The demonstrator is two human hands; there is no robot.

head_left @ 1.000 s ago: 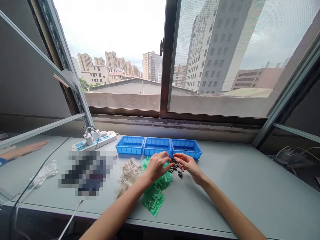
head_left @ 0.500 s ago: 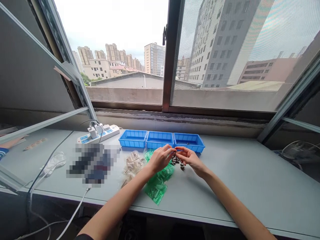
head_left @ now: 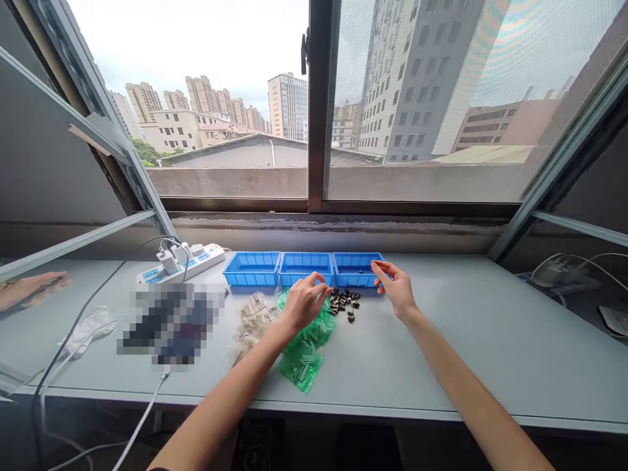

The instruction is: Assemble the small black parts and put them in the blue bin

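A pale table (head_left: 417, 366) stands beneath a wide window (head_left: 220, 39), with tall buildings beyond the glass. The person's left hand (head_left: 305, 302) is poised over green bags (head_left: 301, 371), and just right of its fingertips, slightly toward the person, lies a loose pile of small dark parts (head_left: 343, 301). The right hand (head_left: 397, 288) is farther from this pile, which sits to its left and nearer the person. The parts point in mixed directions; their long axes are too small to read singly. The right blue tray (head_left: 350, 280) lies directly beyond the pile, its right end overlapped by the right fingertips; contact cannot be judged. A dark speck (head_left: 361, 271) shows inside that tray, left of those fingertips.

Grip: thumb and forefinger of each hand come close together, leaving a narrow gap or none; whether either pinches a part cannot be told from here. Clear bags (head_left: 255, 320) lie left of the left hand; farther left, another person's hand (head_left: 49, 282) rests blurred above the tabletop.
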